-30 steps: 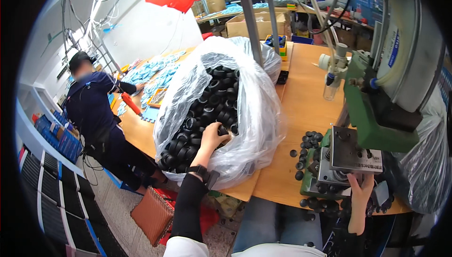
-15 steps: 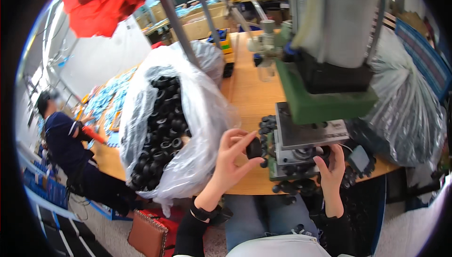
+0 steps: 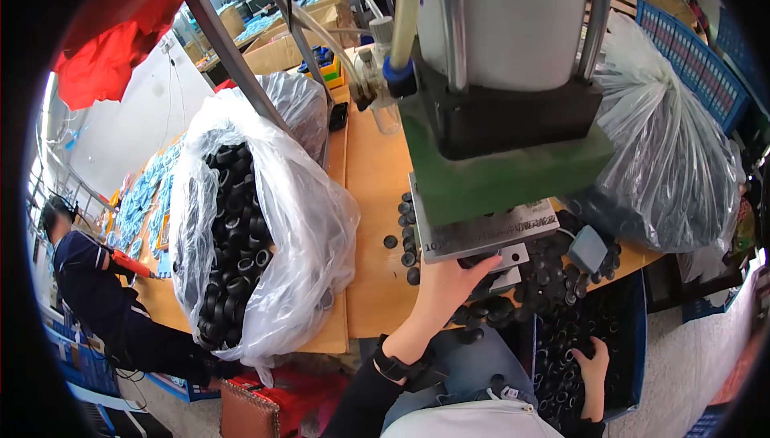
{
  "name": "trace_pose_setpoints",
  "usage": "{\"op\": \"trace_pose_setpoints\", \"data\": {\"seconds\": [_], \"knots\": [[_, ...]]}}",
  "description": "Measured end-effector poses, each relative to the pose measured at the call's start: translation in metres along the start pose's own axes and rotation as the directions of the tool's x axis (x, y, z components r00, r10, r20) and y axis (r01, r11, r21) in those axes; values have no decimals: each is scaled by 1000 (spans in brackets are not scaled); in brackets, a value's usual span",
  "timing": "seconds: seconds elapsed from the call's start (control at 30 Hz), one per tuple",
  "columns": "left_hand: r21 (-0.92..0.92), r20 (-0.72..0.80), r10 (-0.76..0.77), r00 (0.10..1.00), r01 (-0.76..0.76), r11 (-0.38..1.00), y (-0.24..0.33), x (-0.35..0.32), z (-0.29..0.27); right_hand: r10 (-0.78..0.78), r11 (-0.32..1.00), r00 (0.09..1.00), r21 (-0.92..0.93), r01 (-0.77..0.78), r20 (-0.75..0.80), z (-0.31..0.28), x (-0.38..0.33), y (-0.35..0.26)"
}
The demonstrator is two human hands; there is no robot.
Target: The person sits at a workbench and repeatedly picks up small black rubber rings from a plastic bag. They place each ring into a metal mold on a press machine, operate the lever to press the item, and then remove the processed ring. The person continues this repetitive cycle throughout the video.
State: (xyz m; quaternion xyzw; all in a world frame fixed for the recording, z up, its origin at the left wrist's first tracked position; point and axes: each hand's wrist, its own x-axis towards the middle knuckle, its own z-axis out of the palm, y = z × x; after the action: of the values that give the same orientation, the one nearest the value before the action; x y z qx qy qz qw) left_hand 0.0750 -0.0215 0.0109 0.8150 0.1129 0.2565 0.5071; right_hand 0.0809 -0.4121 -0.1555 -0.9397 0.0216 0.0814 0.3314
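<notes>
Blue plastic crate (image 3: 639, 342) is seen at lower right, filled with black rubbery rings (image 3: 561, 366); above them the right hand (image 3: 592, 364) is held with thumb and fingers apart, nothing visible between. Left hand (image 3: 443, 289), centre, is placed at the front of the grey steel die block (image 3: 489, 233); its fingers are partly hidden, so whether a piece is gripped cannot be told. Probably best done with fingertips kept out of the gap under the plate. Access is crowded by small black round pieces (image 3: 553, 277) and a grey-blue square block (image 3: 588, 250). Overhead, sight is blocked by the green metal press head (image 3: 513, 169). More rings are held in an open clear plastic bag (image 3: 309, 229), left of centre, on the wooden table (image 3: 373, 277). Tied clear bag (image 3: 666, 157) is seen upper right; person in dark clothes (image 3: 88, 285), far left; red cloth (image 3: 120, 37), upper left.
</notes>
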Motion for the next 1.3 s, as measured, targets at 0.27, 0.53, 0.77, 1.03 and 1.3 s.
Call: {"op": "trace_pose_setpoints", "data": {"seconds": [0.27, 0.53, 0.77, 1.03, 1.3], "knots": [[152, -70, 23, 997, -12, 988, -7, -7, 2, -577, 816, 776, -139, 561, -256, 0, 91, -135], [375, -118, 52, 992, -4, 927, 9, -14, 6, -589, 763, 790, -440, 474, -171, 36, 126, -139], [99, -306, 64, 950, -36, 994, 11, -67, -56, -473, 836, 881, -324, 443, -14, 15, 124, -164], [627, -596, 355, 720, 142, 766, -58, -99, -227, -713, 624, 690, 337, 705, -123, 19, 46, -228], [811, -581, -242, 777, 576, -100, -178, -42, -328, -562, 421, 806, 775, 471, -184, 73, 45, -309]]}}
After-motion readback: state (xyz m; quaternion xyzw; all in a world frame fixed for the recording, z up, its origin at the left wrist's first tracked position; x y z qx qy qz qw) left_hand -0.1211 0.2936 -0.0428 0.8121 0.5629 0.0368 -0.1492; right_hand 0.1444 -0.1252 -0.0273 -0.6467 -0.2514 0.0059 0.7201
